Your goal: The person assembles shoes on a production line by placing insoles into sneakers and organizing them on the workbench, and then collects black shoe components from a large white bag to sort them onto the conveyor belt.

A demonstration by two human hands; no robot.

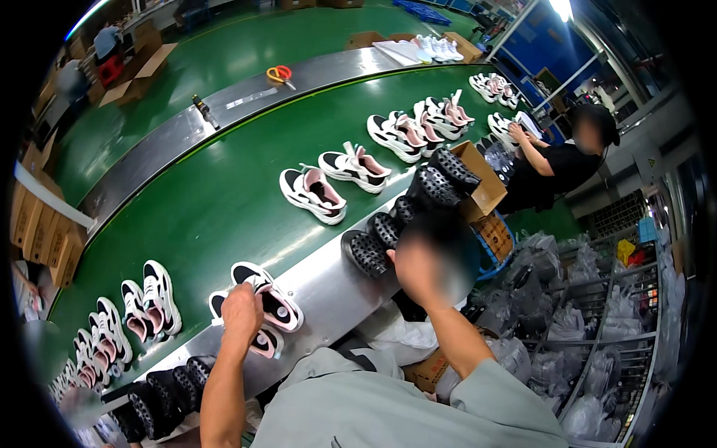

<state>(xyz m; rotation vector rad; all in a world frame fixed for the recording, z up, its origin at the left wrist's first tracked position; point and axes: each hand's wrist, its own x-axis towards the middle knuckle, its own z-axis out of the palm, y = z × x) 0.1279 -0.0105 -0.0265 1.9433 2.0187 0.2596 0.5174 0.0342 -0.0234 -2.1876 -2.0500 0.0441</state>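
My left hand [243,312] is closed over one sneaker of a white, black and pink pair, at the near edge of the belt. Beside the hand, the other sneaker [285,310] of this pair shows its pale pink lining. The held sneaker [267,342] is partly covered by my hand. My right hand [422,278] is raised over the metal edge, next to black, perforated, shoe-shaped pieces [364,252]. A blur hides most of its fingers, so what it holds, if anything, cannot be made out.
The green conveyor belt [216,205] carries more sneakers [314,196] in pairs. An open carton [482,183] stands by the black pieces. Scissors [279,75] lie on the far metal rail. A co-worker [556,160] handles shoes farther right. A rack [597,340] holds plastic-bagged things.
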